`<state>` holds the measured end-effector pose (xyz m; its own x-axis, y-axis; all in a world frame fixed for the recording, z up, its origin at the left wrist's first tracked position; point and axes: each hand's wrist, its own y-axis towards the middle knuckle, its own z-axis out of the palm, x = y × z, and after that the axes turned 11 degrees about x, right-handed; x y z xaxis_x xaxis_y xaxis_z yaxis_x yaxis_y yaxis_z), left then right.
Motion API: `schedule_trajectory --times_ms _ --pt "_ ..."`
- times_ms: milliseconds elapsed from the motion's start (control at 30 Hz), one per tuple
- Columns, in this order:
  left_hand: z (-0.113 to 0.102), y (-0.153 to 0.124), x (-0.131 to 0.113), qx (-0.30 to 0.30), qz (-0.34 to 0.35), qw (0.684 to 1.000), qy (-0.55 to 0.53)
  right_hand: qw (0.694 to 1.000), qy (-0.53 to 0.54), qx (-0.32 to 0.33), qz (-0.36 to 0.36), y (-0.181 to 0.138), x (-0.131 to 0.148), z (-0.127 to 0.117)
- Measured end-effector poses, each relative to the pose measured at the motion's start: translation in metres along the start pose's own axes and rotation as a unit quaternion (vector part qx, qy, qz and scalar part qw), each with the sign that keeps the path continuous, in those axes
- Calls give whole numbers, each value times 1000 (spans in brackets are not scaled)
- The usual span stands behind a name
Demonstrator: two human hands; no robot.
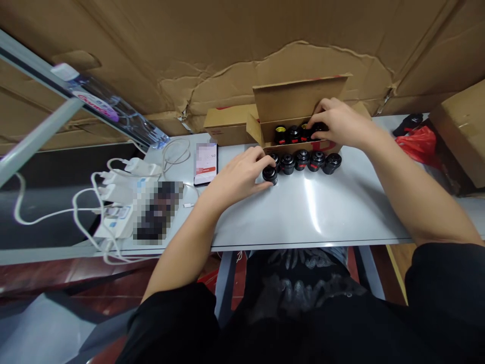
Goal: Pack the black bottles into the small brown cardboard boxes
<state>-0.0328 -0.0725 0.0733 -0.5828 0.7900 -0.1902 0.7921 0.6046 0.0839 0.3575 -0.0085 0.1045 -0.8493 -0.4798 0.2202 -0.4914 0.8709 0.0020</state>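
A phone [205, 164] lies left of the left hand [237, 178], half closed, its fingers [261, 162] wrapped over the end black jar [270, 175] of a row [303, 160] on the table [265, 222]. The right hand [341, 124], arched, sits on jars [293, 134] in a cardboard box [299, 103] (whether it grips, I cannot tell).

The bare left forearm [185, 242] and right forearm [424, 202] reach forward from black sleeves [170, 318]. Both hands are palm-down and well apart: the left hand [238, 177] sits lower, its fingers [257, 162] curled, while the right hand [339, 124] sits farther forward, its fingers [320, 108] arched and spread.
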Motion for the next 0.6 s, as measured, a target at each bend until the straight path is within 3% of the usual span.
schedule_trajectory --times_ms 100,200,367,500,600 --pt "-4 2 0 -17 8 999 -48 1000 14 13 0 2 -1 -1" --pt "-3 5 -2 -76 0 994 -73 999 41 -4 -2 -6 8 -16" --pt "15 12 -4 -195 -9 977 -88 989 105 -105 -5 -31 73 -46" --pt "31 17 -7 -247 -58 962 -105 971 213 -109 -4 -37 132 -26" --pt "36 18 -9 -274 -74 952 -110 943 310 -115 -37 -32 143 2"
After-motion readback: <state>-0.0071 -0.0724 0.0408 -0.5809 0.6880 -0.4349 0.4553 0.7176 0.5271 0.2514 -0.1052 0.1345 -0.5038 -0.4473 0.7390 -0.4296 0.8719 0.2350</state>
